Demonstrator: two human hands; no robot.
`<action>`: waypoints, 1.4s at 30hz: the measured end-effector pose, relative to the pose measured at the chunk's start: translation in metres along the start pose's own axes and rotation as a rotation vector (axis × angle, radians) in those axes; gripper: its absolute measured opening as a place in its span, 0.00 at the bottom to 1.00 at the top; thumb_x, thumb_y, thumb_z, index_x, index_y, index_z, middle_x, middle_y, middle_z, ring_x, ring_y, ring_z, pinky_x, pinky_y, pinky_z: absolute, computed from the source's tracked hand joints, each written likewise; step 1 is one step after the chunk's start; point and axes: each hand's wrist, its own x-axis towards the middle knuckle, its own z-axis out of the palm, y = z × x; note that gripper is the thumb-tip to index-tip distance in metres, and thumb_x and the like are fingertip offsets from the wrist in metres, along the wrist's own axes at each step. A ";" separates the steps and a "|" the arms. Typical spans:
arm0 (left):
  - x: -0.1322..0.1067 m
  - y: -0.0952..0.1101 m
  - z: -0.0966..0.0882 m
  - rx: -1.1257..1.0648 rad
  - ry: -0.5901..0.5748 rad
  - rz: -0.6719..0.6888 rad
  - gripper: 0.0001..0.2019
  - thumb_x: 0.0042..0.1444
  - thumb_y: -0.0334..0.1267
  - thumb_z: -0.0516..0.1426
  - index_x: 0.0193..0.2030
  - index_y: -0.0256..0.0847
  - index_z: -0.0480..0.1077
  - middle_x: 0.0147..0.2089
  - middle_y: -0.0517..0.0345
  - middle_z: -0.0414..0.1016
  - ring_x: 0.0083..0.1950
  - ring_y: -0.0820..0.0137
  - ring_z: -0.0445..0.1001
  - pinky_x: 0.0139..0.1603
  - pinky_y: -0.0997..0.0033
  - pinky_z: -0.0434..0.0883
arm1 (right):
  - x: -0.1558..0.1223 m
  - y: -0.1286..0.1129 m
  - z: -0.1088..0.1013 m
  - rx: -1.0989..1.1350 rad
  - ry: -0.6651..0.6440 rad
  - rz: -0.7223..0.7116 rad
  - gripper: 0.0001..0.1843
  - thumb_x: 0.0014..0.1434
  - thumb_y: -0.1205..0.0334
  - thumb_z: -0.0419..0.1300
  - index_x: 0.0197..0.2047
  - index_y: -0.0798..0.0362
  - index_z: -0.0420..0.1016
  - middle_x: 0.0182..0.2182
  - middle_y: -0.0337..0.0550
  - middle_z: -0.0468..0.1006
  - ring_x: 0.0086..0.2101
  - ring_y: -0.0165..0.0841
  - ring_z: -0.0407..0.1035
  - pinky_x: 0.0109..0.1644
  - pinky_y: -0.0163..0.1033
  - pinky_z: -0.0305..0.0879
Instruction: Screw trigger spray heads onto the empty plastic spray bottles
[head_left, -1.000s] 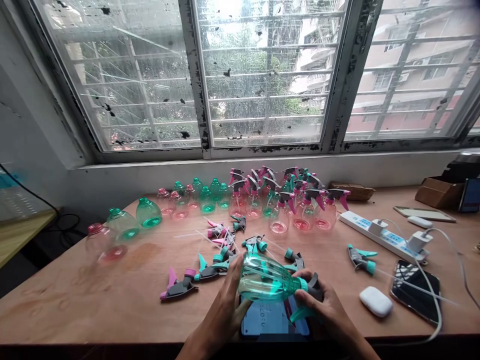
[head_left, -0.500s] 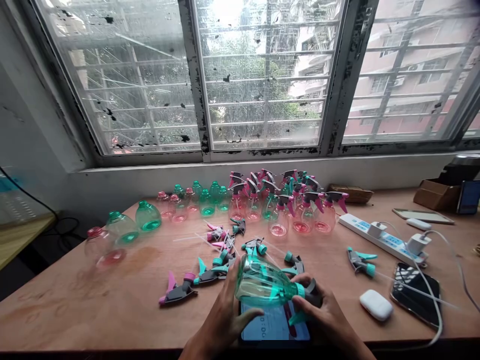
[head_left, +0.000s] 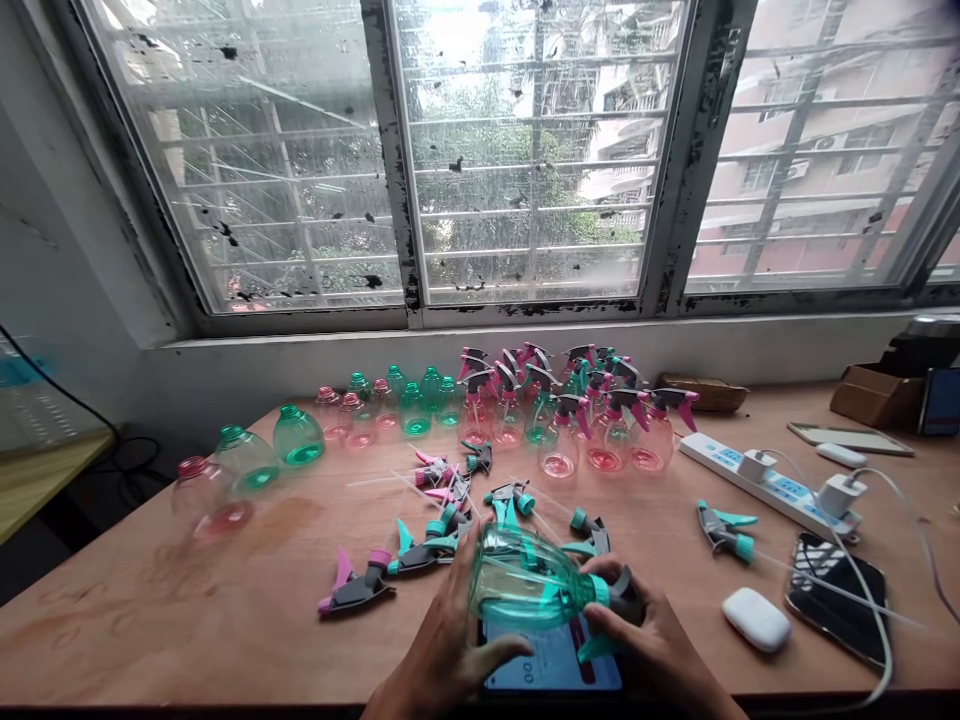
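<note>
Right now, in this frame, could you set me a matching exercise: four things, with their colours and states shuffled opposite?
1. Held bottle
2. Power strip
3. Leftmost bottle on the wooden desk
4. Leftmost loose spray head

A. White, with adapters plugged in
B. Pink and grey, lying on the desk
C. Green, tilted onto its side
D. Pink, no spray head fitted

Pairs: 1-C; 2-A; 3-D; 4-B

Loose spray heads (head_left: 361, 588) lie before sprayer-topped bottles (head_left: 558, 452) on the table (head_left: 187, 640).
</note>
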 end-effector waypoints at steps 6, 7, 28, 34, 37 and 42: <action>0.002 -0.001 0.000 -0.009 -0.010 0.002 0.49 0.57 0.46 0.65 0.75 0.53 0.36 0.77 0.43 0.45 0.76 0.44 0.46 0.70 0.38 0.54 | 0.001 0.003 -0.001 0.003 0.080 -0.018 0.21 0.51 0.46 0.71 0.40 0.52 0.76 0.26 0.37 0.75 0.24 0.33 0.70 0.25 0.34 0.67; 0.002 -0.001 0.001 -0.017 -0.014 0.006 0.47 0.60 0.44 0.63 0.75 0.53 0.35 0.77 0.43 0.44 0.76 0.45 0.46 0.70 0.38 0.55 | 0.001 0.003 -0.001 -0.001 0.098 -0.024 0.22 0.50 0.45 0.71 0.39 0.52 0.76 0.27 0.37 0.75 0.24 0.33 0.70 0.25 0.34 0.66; 0.000 0.005 -0.002 -0.087 -0.055 -0.026 0.53 0.56 0.46 0.65 0.76 0.51 0.31 0.78 0.43 0.39 0.77 0.45 0.39 0.72 0.39 0.49 | 0.001 0.003 -0.003 0.049 0.003 -0.005 0.19 0.53 0.49 0.71 0.41 0.52 0.75 0.31 0.38 0.75 0.27 0.34 0.71 0.28 0.35 0.69; 0.001 0.002 0.000 -0.061 -0.069 -0.001 0.42 0.65 0.41 0.57 0.76 0.52 0.32 0.78 0.46 0.37 0.77 0.48 0.38 0.73 0.40 0.48 | 0.002 0.005 -0.004 0.034 0.041 -0.006 0.19 0.53 0.48 0.71 0.41 0.51 0.75 0.25 0.34 0.72 0.24 0.31 0.68 0.26 0.32 0.64; -0.001 0.000 0.001 -0.059 -0.077 -0.025 0.38 0.68 0.40 0.53 0.76 0.53 0.31 0.78 0.47 0.37 0.77 0.50 0.39 0.73 0.41 0.49 | 0.003 0.007 -0.005 0.020 0.044 0.003 0.21 0.53 0.47 0.71 0.41 0.52 0.74 0.24 0.34 0.71 0.24 0.30 0.65 0.25 0.32 0.62; 0.000 -0.001 0.000 -0.054 -0.071 -0.039 0.48 0.61 0.48 0.61 0.75 0.53 0.31 0.78 0.47 0.40 0.77 0.46 0.41 0.73 0.40 0.49 | 0.003 0.007 -0.004 0.002 0.031 -0.016 0.19 0.54 0.49 0.70 0.42 0.53 0.74 0.27 0.35 0.71 0.24 0.29 0.65 0.27 0.32 0.62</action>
